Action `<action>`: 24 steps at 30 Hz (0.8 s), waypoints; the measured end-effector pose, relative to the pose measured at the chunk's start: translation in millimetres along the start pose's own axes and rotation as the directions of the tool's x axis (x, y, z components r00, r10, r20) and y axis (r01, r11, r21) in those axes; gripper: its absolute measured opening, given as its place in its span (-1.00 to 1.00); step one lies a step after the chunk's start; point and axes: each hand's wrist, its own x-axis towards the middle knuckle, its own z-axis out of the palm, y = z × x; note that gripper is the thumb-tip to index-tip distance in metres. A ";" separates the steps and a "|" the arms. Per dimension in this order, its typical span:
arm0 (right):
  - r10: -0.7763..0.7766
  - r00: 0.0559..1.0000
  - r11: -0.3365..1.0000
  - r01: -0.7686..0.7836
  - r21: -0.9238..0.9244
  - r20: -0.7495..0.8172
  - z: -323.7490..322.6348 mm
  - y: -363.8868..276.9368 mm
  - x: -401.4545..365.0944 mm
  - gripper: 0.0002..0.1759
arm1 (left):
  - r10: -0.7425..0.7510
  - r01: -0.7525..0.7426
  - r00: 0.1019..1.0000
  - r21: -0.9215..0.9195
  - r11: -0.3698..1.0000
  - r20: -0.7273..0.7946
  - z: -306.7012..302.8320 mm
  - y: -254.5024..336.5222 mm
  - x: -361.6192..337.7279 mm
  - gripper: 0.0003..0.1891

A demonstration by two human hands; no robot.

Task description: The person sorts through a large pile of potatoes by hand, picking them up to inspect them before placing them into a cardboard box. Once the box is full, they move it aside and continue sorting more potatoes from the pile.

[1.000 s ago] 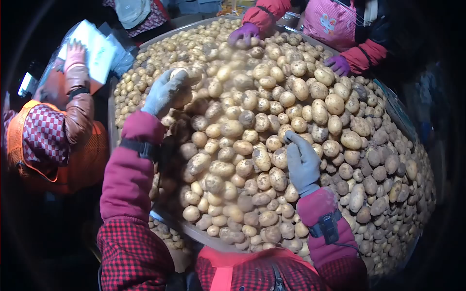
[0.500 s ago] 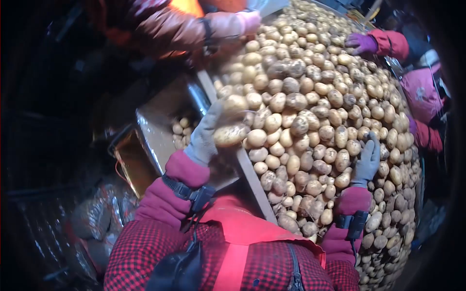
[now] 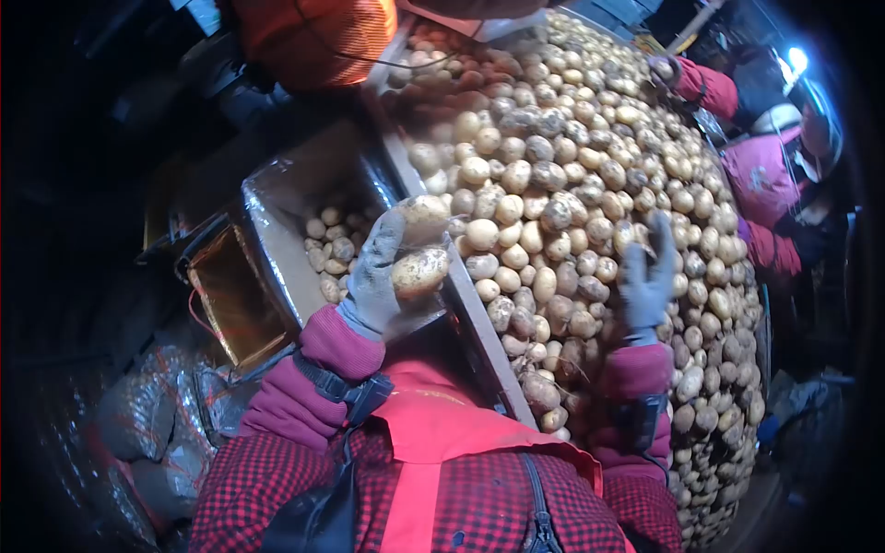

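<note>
My left hand (image 3: 371,279), in a grey glove, is closed around two potatoes. The lower potato (image 3: 419,273) is pale and speckled with soil; the upper potato (image 3: 423,215) is blurred. This hand is beside the edge board, near a foil-edged box (image 3: 265,226) with potatoes (image 3: 334,247) inside. Over the large potato heap (image 3: 544,217) on the right, my gloved right hand (image 3: 647,284) has its fingers spread and slightly blurred. I see nothing held in it, though it is close to the potatoes beneath.
A wooden edge board (image 3: 489,346) borders the heap on my side. Filled plastic bags (image 3: 152,405) lie at lower left. Another person's red sleeve (image 3: 708,90) reaches over the far right edge. Someone in orange (image 3: 318,41) stands at the top.
My left hand, still holding two potatoes, has shifted left towards the box. My right hand has lifted and moved left, its fingers spreading. At the top, the other person's pink-cuffed arm is out of sight.
</note>
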 end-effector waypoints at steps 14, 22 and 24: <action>0.249 0.935 0.940 -0.296 0.170 0.252 80.2 18.7 -68.6 -0.84 | 0.330 -0.283 0.937 0.297 0.912 -0.119 -18.7 -7.0 -17.7 -0.52; 0.312 0.886 0.898 -0.393 0.197 0.344 89.5 18.5 -67.7 -0.77 | 0.470 -0.184 0.558 0.450 0.874 -0.684 -198.8 47.5 -94.3 -0.55; 0.279 0.886 0.934 -0.339 0.109 0.372 89.3 23.8 -67.3 -0.78 | 0.369 -0.251 0.498 0.277 0.927 -0.785 -232.4 54.2 -115.1 -0.52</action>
